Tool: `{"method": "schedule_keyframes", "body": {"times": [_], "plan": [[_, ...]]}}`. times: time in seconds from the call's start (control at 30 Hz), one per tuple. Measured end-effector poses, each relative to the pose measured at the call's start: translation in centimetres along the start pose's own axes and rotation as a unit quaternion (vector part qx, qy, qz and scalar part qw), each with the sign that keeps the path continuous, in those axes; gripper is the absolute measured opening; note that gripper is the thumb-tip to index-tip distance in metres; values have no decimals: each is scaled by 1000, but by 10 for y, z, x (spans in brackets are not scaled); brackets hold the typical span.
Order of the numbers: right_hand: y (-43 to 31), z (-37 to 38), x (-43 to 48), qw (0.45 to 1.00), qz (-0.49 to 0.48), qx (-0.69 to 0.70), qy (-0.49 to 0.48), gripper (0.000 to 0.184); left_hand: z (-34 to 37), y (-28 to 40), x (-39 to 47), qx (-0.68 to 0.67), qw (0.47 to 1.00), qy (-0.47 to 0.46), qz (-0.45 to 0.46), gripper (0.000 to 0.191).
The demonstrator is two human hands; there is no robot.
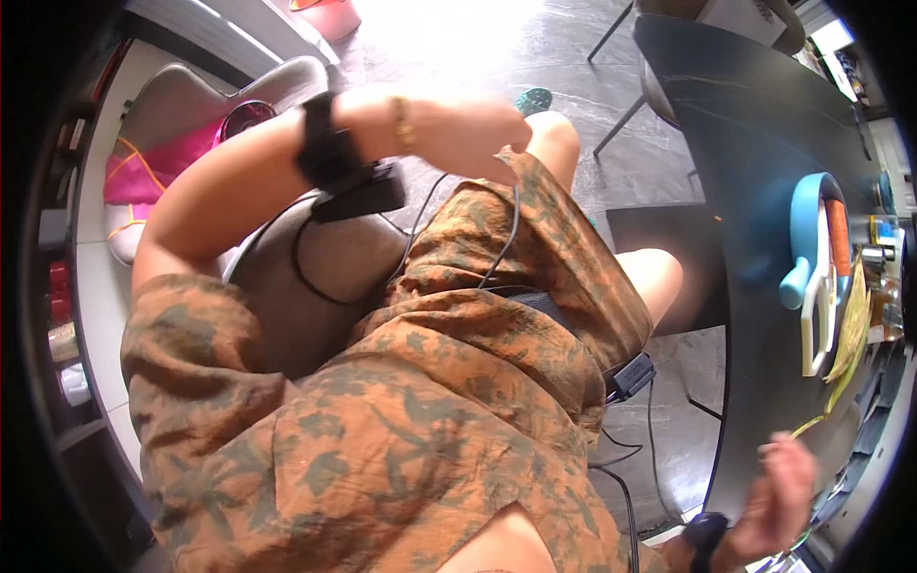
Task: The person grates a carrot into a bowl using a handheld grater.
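My left hand [469, 136], blurred, is over my lap with its fingertips closed on a raised edge of the orange-brown patterned garment [566, 243]. A black device and a gold-coloured bracelet are on that arm, and a black cable [514, 222] hangs below the hand. My right hand [788, 476] is at the dark table's near edge, its fingers curled at the end of a thin yellow-green strip [809, 426]; whether they grip it cannot be told. Beyond it, long yellow-green leafy pieces [852, 329] lie beside a cream-coloured frame-like handle [811, 336].
The dark table [759, 236] bears a blue handled item [799, 222] and an orange object [837, 233]. Grey chairs [301, 75] stand at left, one with pink cloth [168, 161]. Cables and a small black box [634, 376] hang beside my thigh. A pink bucket [333, 18] stands ahead.
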State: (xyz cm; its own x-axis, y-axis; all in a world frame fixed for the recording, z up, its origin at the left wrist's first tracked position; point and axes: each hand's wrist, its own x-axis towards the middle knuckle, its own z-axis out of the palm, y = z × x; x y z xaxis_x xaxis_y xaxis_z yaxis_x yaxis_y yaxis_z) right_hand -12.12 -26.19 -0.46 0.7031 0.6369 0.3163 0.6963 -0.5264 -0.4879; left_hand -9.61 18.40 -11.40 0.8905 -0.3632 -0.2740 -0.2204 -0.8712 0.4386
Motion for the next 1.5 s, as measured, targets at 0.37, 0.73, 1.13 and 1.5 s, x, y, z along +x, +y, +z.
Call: {"method": "schedule_keyframes", "body": {"times": [0.37, 0.73, 1.13, 1.5], "plan": [[34, 188, 30, 951, 66, 198, -229, 24, 42, 21, 33, 104, 990, -71, 66, 26], [44, 195, 121, 884, 227, 297, -279, 20, 104, -20, 49, -91, 989, -97, -62, 30], [45, 222, 211, 768, 247, 451, -382, 24, 115, -48, 47, -102, 963, -48, -243, 62], [22, 186, 304, 777, 337, 471, -247, 20, 130, -106, 119, -118, 953, -93, -265, 31]]}}
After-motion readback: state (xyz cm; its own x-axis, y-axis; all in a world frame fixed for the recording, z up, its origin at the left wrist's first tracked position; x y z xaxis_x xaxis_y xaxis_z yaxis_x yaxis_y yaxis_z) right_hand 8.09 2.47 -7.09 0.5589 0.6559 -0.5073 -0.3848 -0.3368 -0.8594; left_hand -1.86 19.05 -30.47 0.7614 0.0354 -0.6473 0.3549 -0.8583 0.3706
